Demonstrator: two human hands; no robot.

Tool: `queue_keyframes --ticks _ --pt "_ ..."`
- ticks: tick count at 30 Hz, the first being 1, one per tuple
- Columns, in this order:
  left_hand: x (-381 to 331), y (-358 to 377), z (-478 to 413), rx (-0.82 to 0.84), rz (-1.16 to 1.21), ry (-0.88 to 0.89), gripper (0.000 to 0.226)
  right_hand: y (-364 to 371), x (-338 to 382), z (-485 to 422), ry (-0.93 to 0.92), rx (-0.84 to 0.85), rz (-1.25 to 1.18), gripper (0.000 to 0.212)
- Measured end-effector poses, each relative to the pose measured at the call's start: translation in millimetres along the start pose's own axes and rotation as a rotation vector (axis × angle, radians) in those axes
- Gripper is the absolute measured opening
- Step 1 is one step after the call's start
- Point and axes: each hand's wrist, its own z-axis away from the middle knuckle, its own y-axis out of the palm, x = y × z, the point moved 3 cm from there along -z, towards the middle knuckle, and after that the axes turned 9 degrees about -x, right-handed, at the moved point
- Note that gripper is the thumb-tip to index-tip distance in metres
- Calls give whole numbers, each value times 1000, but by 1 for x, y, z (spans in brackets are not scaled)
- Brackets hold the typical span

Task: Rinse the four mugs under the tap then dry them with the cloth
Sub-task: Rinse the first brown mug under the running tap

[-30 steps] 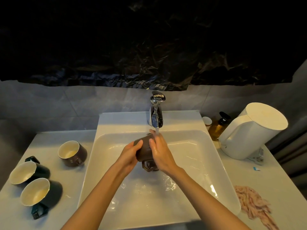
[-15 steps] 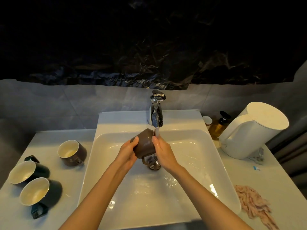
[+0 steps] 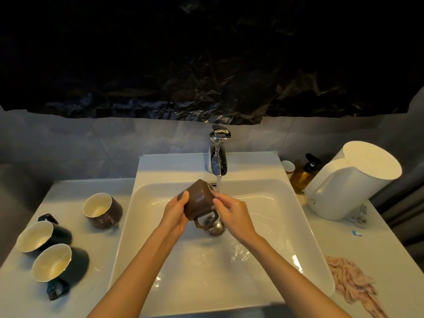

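Observation:
I hold a brown mug (image 3: pixel 199 200) tipped on its side over the white sink (image 3: pixel 298 216), its mouth turned toward the running tap (image 3: pixel 218 157) and its handle hanging down. My left hand (image 3: pixel 175 214) grips the mug's base end. My right hand (image 3: pixel 231 214) holds its rim end, fingers beside the water stream. On the counter to the left lie a second brown mug (image 3: pixel 102 211) and two dark green mugs (image 3: pixel 43 235) (image 3: pixel 60 266), all on their sides. The pink cloth (image 3: pixel 353 281) lies on the counter at the right.
A white kettle (image 3: pixel 351 180) stands at the back right, with an amber pump bottle (image 3: pixel 304 173) and a small white jar (image 3: pixel 288 166) beside it. Black plastic sheeting covers the wall above. The sink's metal drain (image 3: pixel 216 228) sits under the mug.
The mug has been turned and lifted a little, its base swinging left and its handle now hanging below. My right hand has slid from over the mug to its rim end.

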Motion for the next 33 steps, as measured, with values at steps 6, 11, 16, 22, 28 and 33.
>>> queue_keyframes --ticks 6,11,16,22,28,33 --pt "-3 6 2 61 -68 0 31 9 7 3 13 148 -75 46" --pt "-4 12 5 115 -121 31 35 25 14 -16 -61 32 112 46" --pt "-2 11 7 127 -117 23 32 32 17 -41 262 -65 -154 20" --pt "4 12 7 49 -18 -43 31 35 13 -44 465 -153 -250 37" --pt "4 17 8 60 22 -33 28 36 17 -25 297 -209 -150 42" --pt "0 20 7 99 -81 25 27 25 19 -43 285 -30 -129 37"
